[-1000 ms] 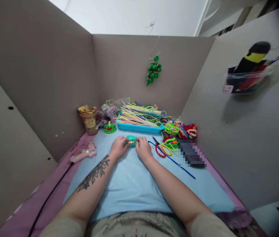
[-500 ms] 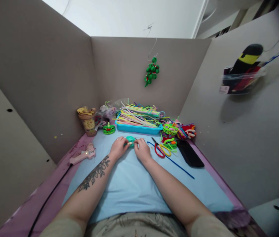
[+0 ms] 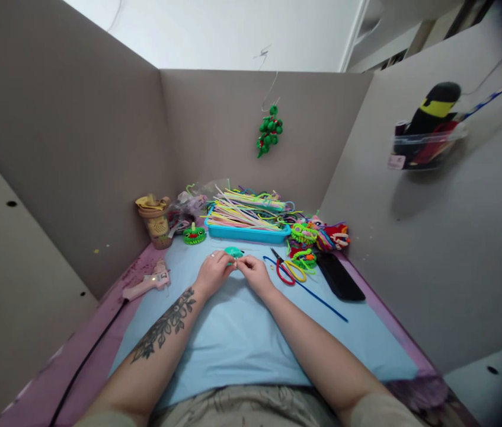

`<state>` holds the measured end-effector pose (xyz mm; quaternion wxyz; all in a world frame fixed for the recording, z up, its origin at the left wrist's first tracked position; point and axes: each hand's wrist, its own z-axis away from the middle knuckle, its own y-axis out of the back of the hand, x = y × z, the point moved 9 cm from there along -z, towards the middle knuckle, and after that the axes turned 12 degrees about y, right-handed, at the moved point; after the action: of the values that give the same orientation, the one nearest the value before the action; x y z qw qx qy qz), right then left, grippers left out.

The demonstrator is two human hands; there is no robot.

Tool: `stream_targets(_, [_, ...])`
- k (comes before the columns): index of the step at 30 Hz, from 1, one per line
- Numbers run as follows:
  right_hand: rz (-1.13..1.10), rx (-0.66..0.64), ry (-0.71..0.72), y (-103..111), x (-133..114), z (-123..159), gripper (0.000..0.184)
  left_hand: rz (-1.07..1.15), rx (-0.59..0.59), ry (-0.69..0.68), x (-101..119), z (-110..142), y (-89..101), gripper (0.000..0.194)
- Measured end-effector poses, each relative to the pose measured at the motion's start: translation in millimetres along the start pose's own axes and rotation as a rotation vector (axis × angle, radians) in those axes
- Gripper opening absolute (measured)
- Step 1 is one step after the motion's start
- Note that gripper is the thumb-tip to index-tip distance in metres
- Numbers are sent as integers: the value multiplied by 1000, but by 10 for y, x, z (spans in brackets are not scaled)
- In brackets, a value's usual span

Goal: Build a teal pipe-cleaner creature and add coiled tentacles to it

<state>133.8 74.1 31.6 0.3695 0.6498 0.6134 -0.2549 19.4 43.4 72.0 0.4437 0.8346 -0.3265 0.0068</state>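
Note:
My left hand (image 3: 215,273) and my right hand (image 3: 256,274) meet over the blue cloth, fingertips pinched together and nearly touching. Whatever is between them is too small to name; only a pale speck shows. Right behind the fingers is a small teal fuzzy piece (image 3: 233,252), its lower part covered by my fingers, and whether they touch it I cannot tell. To the right of my right hand lie scissors (image 3: 287,270) with one red and one yellow handle, blades apart. A dark blue pipe cleaner (image 3: 322,300) runs beneath them.
Pipe cleaners fill a blue tray (image 3: 248,233) at the back. A green frog-like craft piece (image 3: 194,235), a cup (image 3: 157,225) and a corded pink glue gun (image 3: 146,284) are at left. More fuzzy crafts (image 3: 304,246) and a black phone-like slab (image 3: 342,277) lie right. Grey panels surround the table.
My fingertips have drawn closer together and slightly toward me, off the front of the teal piece. The whole view has shifted slightly; the other things lie as before.

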Motion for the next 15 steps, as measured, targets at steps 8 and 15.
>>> stream_targets(8, [-234, -85, -57, -123, 18, 32, 19, 72, 37, -22, 64, 23, 85, 22])
stream_targets(15, [-330, -15, -177, -93, 77, 71, 24, -24, 58, 5, 18, 20, 90, 28])
